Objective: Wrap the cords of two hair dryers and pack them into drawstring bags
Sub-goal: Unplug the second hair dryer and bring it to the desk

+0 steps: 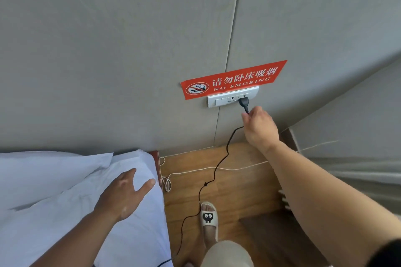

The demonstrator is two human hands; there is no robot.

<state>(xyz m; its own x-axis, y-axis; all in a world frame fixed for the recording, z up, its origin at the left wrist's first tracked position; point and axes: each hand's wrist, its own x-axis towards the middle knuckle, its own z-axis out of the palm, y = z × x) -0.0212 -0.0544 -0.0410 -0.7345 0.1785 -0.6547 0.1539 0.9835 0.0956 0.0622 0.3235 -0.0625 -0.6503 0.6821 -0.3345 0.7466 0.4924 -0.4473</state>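
Unplugging looks like the step in hand: the right hand [259,125] pinches the black cord [219,167] just below its plug [243,102], seated in the far wall socket [223,100], while the left hand [125,193] rests flat and released on the near-left bed [54,180], so next probably a straight pull outward.
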